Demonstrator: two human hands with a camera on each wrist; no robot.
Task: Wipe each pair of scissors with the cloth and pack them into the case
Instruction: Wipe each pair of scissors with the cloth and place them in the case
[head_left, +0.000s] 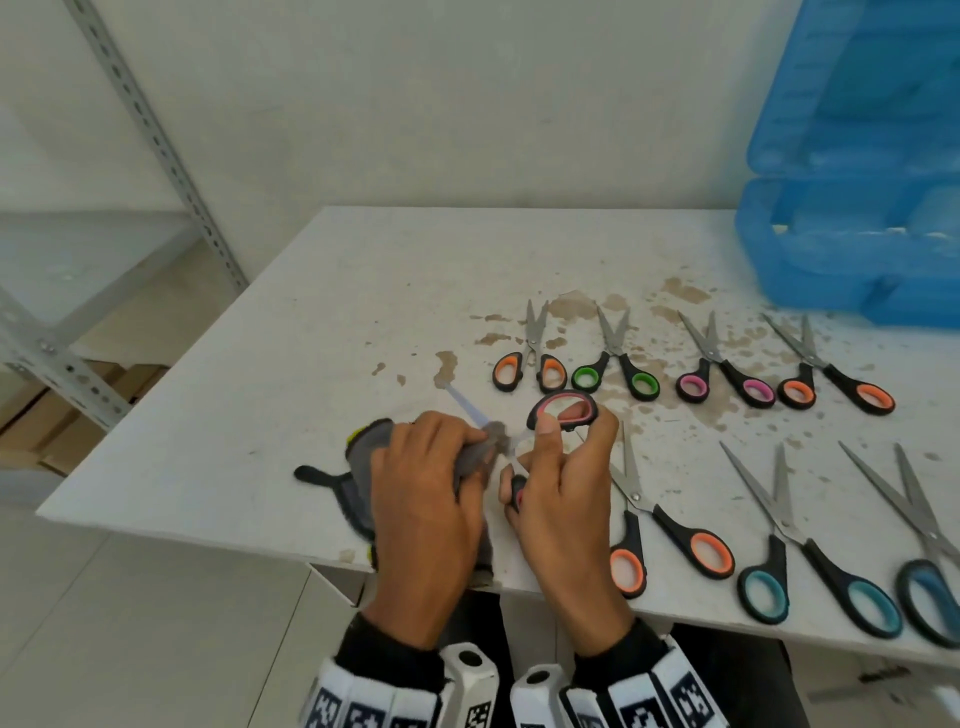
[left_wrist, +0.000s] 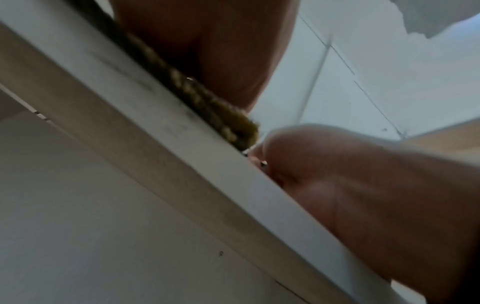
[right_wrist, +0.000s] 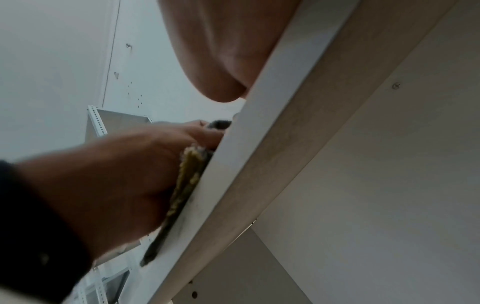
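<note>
My right hand (head_left: 558, 462) grips the black handles of a pair of pink-lined scissors (head_left: 563, 409) near the table's front edge. One blade (head_left: 465, 402) sticks out up and to the left. My left hand (head_left: 431, 467) holds a grey cloth (head_left: 363, 452) bunched around the blades near the pivot. The cloth's yellow-edged hem (right_wrist: 187, 181) hangs at the table edge (right_wrist: 233, 164) in the right wrist view and shows again as the hem (left_wrist: 207, 102) in the left wrist view. The open blue case (head_left: 852, 208) stands at the back right.
Several scissors lie in two rows right of my hands: orange (head_left: 530, 364), green (head_left: 618, 369), pink (head_left: 727, 379) and orange (head_left: 831, 384) behind; orange (head_left: 670, 540) and teal (head_left: 810, 577) in front. The table (head_left: 311, 338) is stained. A metal shelf frame (head_left: 156, 135) stands at the left.
</note>
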